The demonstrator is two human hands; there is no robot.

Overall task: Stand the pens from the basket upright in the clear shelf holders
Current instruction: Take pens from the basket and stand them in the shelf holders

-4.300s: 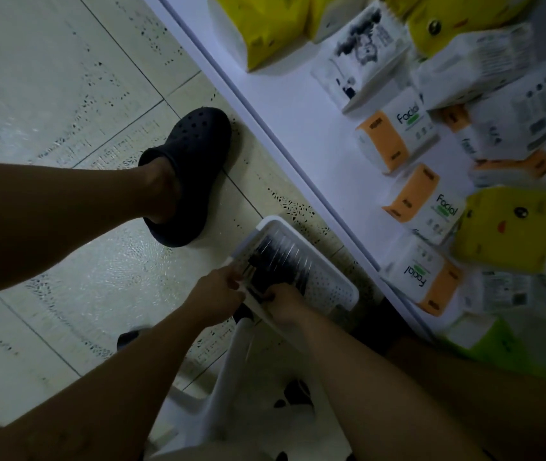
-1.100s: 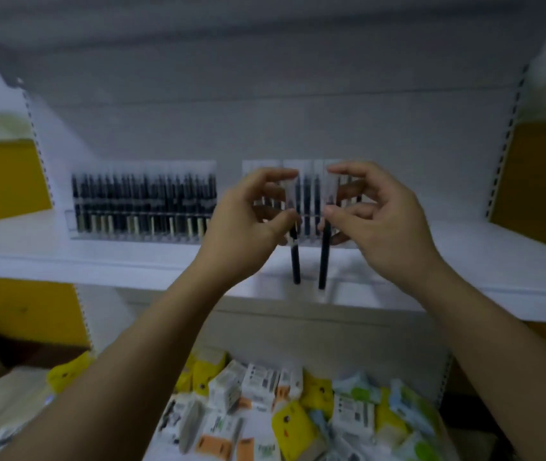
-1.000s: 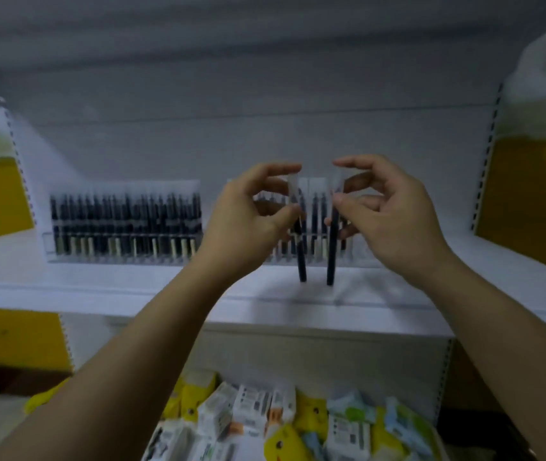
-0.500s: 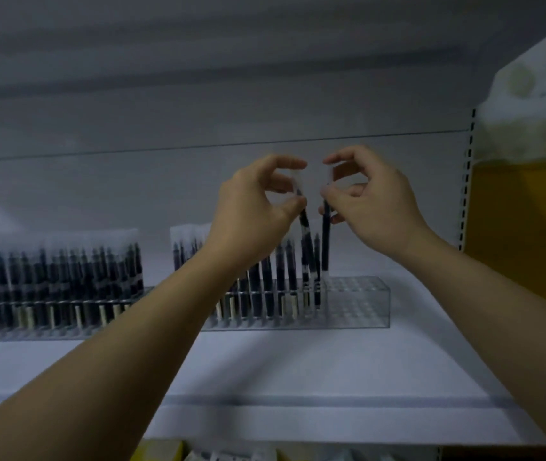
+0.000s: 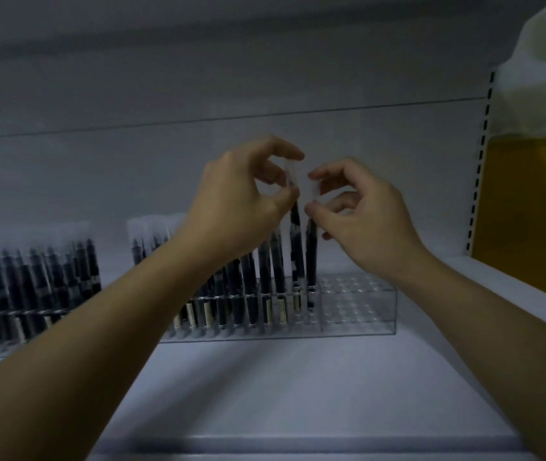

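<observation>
over the holder (image 5: 358, 311) on the shelf (image 5: 265, 394), both hands are raised close together, each with one pen. the left hand (image 5: 245, 201) pinches the clear cap of the left pen (image 5: 295, 247) between thumb and forefinger. the right hand (image 5: 361, 211) pinches the cap of the right pen (image 5: 311, 257) the same way, its other fingers loosely curled. the two pens hang side by side, nearly upright, the left pen leaning a touch. their lower ends are below the holder's top plate, just right of the packed rows (image 5: 248, 287); whether they rest on the bottom i cannot tell. the holder's right part shows bare holes. a second holder (image 5: 5, 327) further left looks full.

the step in hand, as i judge it, is seating this pair in the next free holes. the next move calls for a straight push down until each pen bottoms out, then a clean release that does not drag the cap sideways. the tilted left pen may bind in its hole or nudge its neighbour. the task looks well along, with holes left to fill.
</observation>
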